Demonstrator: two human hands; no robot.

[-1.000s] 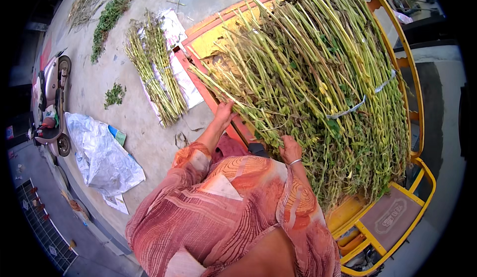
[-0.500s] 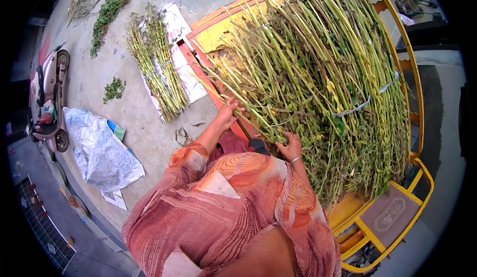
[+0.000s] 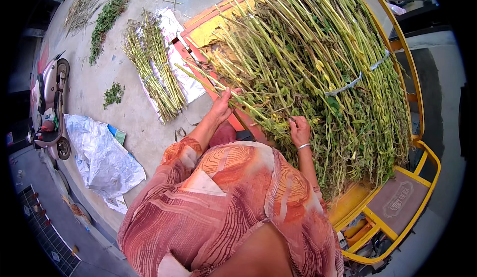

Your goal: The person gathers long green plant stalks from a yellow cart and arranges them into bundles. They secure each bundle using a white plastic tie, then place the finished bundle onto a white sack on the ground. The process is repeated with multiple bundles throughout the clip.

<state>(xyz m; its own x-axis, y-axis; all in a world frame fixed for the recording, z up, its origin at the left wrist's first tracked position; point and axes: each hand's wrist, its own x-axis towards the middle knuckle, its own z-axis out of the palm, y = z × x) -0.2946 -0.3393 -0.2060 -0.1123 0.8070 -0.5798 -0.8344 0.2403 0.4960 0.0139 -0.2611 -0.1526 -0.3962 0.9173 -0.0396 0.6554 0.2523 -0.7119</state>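
A big heap of long green plant stalks (image 3: 318,63) lies on the bed of a yellow and orange cart (image 3: 208,26). My left hand (image 3: 222,105) is closed around a few stalks that stick out from the heap's left side. My right hand (image 3: 299,130), with a bangle on the wrist, grips stalks at the heap's lower edge. My orange patterned garment (image 3: 228,202) fills the lower middle.
A bundle of cut stalks (image 3: 151,73) lies on a white sheet (image 3: 174,33) on the concrete. More greens (image 3: 107,21) lie farther off. A crumpled white sack (image 3: 102,155) and a parked scooter (image 3: 49,108) are at the left. The cart's yellow frame (image 3: 397,217) is at lower right.
My left hand has risen slightly and closed on stalks at the heap's left side. My right hand has shifted a little right along the heap's edge.
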